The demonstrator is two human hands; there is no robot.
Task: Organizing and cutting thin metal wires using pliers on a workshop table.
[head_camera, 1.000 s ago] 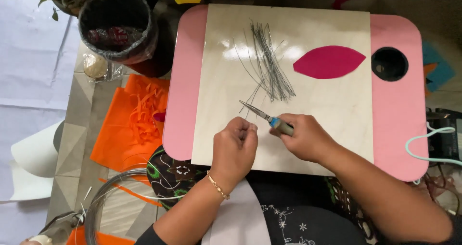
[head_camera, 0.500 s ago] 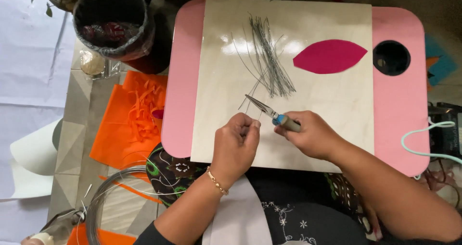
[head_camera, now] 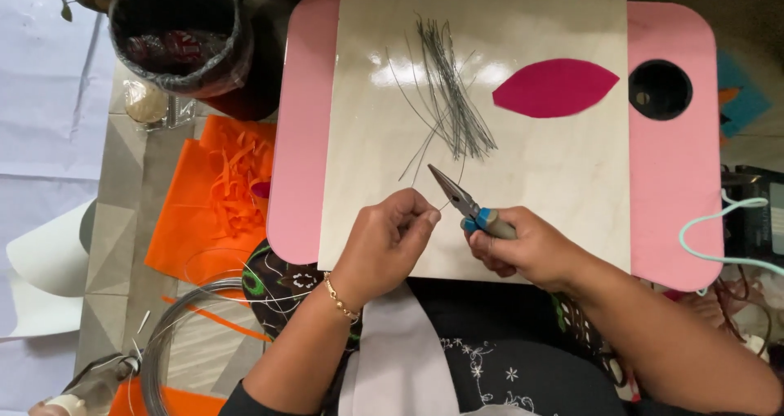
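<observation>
My right hand (head_camera: 527, 246) grips blue-handled needle-nose pliers (head_camera: 465, 200), their tip pointing up and left over the lap table (head_camera: 670, 187). My left hand (head_camera: 392, 240) pinches a thin grey wire (head_camera: 416, 171) just left of the pliers' jaws. A bundle of cut wire pieces (head_camera: 449, 97) lies fanned out on the pale board (head_camera: 555, 187) above both hands. To the right of the bundle rests a magenta leaf-shaped felt piece (head_camera: 555, 88).
The pink table has a round cup hole (head_camera: 660, 89) at its right. On the floor to the left are a black-lined bin (head_camera: 175, 32), orange felt with cut strips (head_camera: 216, 195) and a wire coil (head_camera: 175, 334). A mint cable (head_camera: 719, 236) loops at right.
Both hands have drawn slightly toward me. The pliers have swung to point more steeply upward, and their jaws now sit closer to my left fingertips.
</observation>
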